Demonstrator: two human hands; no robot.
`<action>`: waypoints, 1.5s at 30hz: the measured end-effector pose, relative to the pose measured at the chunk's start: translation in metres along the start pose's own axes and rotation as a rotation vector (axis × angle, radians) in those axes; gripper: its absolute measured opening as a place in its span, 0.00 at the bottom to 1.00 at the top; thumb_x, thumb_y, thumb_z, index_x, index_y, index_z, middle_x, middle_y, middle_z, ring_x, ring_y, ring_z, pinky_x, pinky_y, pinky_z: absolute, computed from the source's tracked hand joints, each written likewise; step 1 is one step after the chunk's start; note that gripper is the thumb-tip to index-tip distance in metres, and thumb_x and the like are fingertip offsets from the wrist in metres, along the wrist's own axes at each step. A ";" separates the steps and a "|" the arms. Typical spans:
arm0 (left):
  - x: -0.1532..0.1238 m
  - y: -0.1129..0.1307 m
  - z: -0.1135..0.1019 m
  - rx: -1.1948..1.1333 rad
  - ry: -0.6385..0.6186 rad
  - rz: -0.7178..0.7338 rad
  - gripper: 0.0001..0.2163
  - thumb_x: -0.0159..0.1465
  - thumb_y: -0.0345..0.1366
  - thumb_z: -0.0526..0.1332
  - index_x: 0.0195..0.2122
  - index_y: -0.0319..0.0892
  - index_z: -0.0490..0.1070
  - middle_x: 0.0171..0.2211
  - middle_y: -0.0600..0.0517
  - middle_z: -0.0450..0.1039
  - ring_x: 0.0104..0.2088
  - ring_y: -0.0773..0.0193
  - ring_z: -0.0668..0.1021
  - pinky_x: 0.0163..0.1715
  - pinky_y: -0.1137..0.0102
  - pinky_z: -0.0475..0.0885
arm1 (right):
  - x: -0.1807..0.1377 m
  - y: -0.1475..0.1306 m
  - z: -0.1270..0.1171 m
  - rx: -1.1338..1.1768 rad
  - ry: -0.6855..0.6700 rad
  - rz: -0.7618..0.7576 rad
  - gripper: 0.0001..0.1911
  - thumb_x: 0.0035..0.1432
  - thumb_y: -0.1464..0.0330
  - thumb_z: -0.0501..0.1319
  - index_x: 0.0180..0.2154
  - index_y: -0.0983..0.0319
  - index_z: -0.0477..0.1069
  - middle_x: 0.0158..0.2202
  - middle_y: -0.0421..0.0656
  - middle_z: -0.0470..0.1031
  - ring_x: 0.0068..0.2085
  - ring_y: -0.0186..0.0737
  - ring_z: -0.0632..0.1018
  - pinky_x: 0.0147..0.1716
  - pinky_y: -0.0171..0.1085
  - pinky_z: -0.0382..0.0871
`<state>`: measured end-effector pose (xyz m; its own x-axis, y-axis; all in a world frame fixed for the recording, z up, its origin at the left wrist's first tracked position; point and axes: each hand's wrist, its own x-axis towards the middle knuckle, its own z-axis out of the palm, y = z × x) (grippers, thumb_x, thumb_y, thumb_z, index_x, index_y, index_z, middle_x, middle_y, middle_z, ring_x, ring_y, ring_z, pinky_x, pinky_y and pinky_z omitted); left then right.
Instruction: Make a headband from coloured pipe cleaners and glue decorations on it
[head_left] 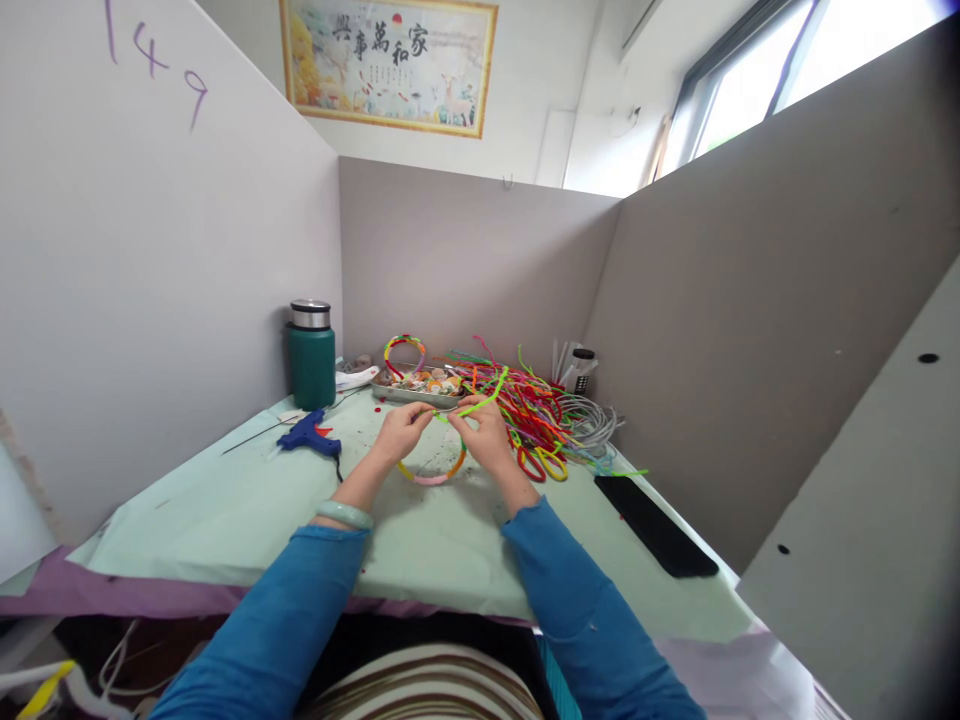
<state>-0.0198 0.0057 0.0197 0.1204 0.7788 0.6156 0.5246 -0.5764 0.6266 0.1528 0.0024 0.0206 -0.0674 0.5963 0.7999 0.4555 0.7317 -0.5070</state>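
Observation:
Above the table, my left hand (pixel 405 432) pinches the far side of a hoop (pixel 430 481) wrapped in bands of yellow, pink and orange. A bright green pipe cleaner (pixel 495 392) is in the closed fingers of my right hand (pixel 484 436), close to the left fingertips. Its loose end sticks up to the right. The near arc of the hoop hangs between my wrists, while its far part is mostly covered by my fingers. Where the green strand meets the hoop is too small to make out.
A blue glue gun (pixel 311 434) and a green bottle (pixel 311 362) are at left. Behind my hands sits a metal tray (pixel 390 393) with a colourful wrapped hoop (pixel 387 352). Piled pipe cleaners (pixel 525 400), scissors (pixel 553 466), grey hoops (pixel 602 425) and a black slab (pixel 652 525) lie right.

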 end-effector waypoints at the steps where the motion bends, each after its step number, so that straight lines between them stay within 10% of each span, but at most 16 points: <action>1: 0.000 -0.001 0.000 -0.005 0.000 -0.004 0.14 0.58 0.40 0.54 0.37 0.39 0.74 0.29 0.51 0.76 0.28 0.64 0.72 0.29 0.72 0.66 | -0.001 -0.003 0.000 -0.038 0.006 -0.052 0.06 0.51 0.65 0.62 0.29 0.59 0.77 0.39 0.45 0.73 0.45 0.43 0.70 0.48 0.43 0.59; 10: -0.002 0.002 0.002 0.057 -0.055 0.053 0.12 0.57 0.38 0.55 0.35 0.40 0.76 0.29 0.50 0.76 0.28 0.65 0.72 0.29 0.72 0.65 | -0.004 -0.013 0.002 0.025 -0.063 -0.120 0.06 0.53 0.66 0.61 0.29 0.58 0.76 0.37 0.43 0.75 0.42 0.41 0.71 0.46 0.43 0.60; 19: -0.011 0.018 -0.004 -0.070 -0.241 0.167 0.12 0.57 0.41 0.57 0.33 0.37 0.74 0.28 0.50 0.73 0.27 0.67 0.70 0.27 0.74 0.64 | 0.004 0.006 -0.004 0.438 -0.178 0.401 0.14 0.45 0.57 0.63 0.23 0.62 0.72 0.21 0.38 0.69 0.27 0.34 0.69 0.29 0.33 0.60; 30: -0.011 0.015 -0.002 -0.009 -0.114 0.203 0.13 0.57 0.43 0.58 0.27 0.37 0.73 0.23 0.52 0.70 0.23 0.70 0.68 0.24 0.75 0.62 | 0.000 0.005 0.000 0.746 -0.383 0.881 0.13 0.35 0.64 0.69 0.23 0.63 0.69 0.21 0.39 0.70 0.21 0.30 0.67 0.21 0.32 0.60; 45: -0.004 0.010 0.000 -0.035 0.050 0.055 0.12 0.57 0.41 0.57 0.32 0.39 0.75 0.30 0.50 0.77 0.30 0.64 0.74 0.32 0.73 0.66 | -0.001 0.015 0.009 0.871 -0.315 0.864 0.16 0.47 0.56 0.63 0.27 0.64 0.71 0.23 0.42 0.73 0.22 0.30 0.67 0.22 0.32 0.60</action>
<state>-0.0149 -0.0032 0.0234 0.1051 0.7331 0.6720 0.4886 -0.6266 0.6072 0.1515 0.0158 0.0087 -0.3031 0.9514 0.0537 -0.2690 -0.0314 -0.9626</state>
